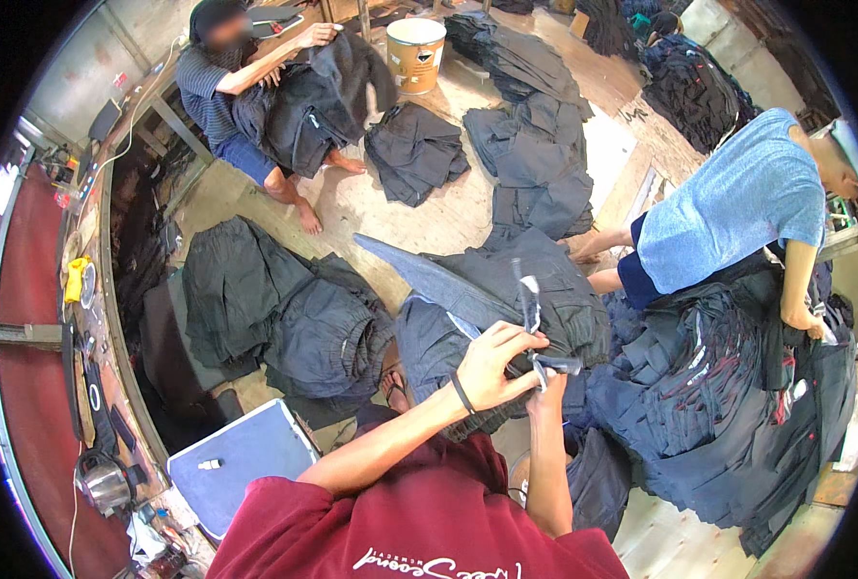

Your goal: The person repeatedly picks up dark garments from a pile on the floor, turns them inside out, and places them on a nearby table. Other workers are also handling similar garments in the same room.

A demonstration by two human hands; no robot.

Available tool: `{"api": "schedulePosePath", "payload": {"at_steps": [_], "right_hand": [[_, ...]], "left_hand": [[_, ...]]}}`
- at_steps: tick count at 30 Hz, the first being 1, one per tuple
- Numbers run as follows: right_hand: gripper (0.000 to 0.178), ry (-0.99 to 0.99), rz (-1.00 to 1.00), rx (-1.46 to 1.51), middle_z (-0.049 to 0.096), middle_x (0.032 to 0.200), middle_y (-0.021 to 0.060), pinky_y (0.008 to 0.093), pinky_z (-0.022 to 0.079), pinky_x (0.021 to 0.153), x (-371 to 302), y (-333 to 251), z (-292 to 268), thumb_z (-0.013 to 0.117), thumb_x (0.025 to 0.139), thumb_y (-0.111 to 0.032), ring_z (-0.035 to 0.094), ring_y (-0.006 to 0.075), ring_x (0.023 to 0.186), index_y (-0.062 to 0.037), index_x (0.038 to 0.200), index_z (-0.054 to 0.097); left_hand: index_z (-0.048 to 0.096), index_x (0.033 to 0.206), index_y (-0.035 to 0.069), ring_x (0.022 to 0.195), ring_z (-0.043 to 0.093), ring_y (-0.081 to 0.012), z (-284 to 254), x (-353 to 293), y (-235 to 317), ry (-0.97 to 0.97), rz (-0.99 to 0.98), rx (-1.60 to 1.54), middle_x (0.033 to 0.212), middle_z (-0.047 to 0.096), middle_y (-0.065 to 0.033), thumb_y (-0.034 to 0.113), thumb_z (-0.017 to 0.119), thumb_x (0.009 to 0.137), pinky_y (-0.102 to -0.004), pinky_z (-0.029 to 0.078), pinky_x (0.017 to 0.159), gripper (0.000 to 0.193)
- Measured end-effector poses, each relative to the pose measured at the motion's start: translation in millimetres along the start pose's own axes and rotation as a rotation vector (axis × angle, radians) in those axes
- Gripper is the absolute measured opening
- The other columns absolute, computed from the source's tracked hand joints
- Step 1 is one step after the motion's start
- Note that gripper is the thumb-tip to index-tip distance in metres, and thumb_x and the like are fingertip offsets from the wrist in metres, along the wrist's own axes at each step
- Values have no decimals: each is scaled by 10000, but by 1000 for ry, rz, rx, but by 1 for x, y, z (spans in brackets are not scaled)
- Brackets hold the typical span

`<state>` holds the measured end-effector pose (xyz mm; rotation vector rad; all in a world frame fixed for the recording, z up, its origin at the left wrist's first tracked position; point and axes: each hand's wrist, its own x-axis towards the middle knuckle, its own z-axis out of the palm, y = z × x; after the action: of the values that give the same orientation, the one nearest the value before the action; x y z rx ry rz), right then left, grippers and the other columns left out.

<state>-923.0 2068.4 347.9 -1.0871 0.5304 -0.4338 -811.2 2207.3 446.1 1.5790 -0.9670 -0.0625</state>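
My left hand (491, 369), with a black band at the wrist, pinches a grey-white cloth strip (530, 297) whose loose end sticks up past the fingers. Close against it, my right hand (547, 391) is closed on the same strip, where it seems to loop or cross; the exact knotting is too small to make out. Just beyond and under both hands lies a stack of dark folded trousers (544, 280). A blue-grey garment piece (429, 275) stretches out from that stack to the upper left.
Dark garment piles (323, 333) lie to the left, and a large heap (699, 396) to the right. A person in a blue shirt (737, 212) bends over that heap. Another person (217, 106) handles dark cloth by a drum (415, 58). A blue-topped board (245, 468) stands lower left.
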Motion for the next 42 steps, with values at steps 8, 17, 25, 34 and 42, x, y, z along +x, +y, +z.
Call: {"api": "schedulePosePath", "payload": {"at_steps": [8, 17, 25, 34, 42], "right_hand": [[550, 192, 155, -4, 565, 1426, 95, 410, 515, 1014, 6, -33, -36, 667, 979, -217, 602, 250, 1216, -37, 1465, 480], [480, 219, 164, -628, 653, 1313, 67, 360, 459, 1024, 22, -63, -76, 678, 898, -140, 612, 211, 1176, -8, 1352, 594], [445, 315, 97, -896, 747, 1140, 140, 361, 509, 930, 13, -68, -76, 746, 771, -159, 695, 268, 1047, 32, 1169, 694], [578, 189, 179, -1198, 693, 1203, 272, 467, 509, 1007, 5, -66, -15, 768, 804, -272, 644, 435, 1175, -43, 1313, 616], [605, 15, 379, -1413, 690, 1203, 273, 486, 516, 1008, 12, -61, 47, 770, 791, -345, 650, 434, 1158, -34, 1290, 626]], "left_hand": [[641, 969, -28, 807, 717, -149, -79, -55, -61, 411, -503, -545, 862, 722, -119, 228, 500, 1084, -279, 567, 703, 314], [694, 988, 31, 885, 704, -341, -136, -109, -189, 117, -571, 436, 913, 712, -162, 38, 667, 844, -408, 549, 797, 147], [587, 1393, 186, 1369, 507, -403, -33, -79, -141, -1088, -736, 750, 1545, 456, -211, 344, 714, 890, -695, 340, 1103, 543], [190, 1615, 38, 1488, 285, -475, 43, -4, -100, -258, -234, 33, 1579, 313, -314, 82, 656, 881, -443, 283, 1227, 870], [570, 1278, 15, 1205, 578, -486, 11, -14, -101, -345, -770, 146, 1254, 654, -262, 402, 477, 1057, -485, 492, 981, 455]]}}
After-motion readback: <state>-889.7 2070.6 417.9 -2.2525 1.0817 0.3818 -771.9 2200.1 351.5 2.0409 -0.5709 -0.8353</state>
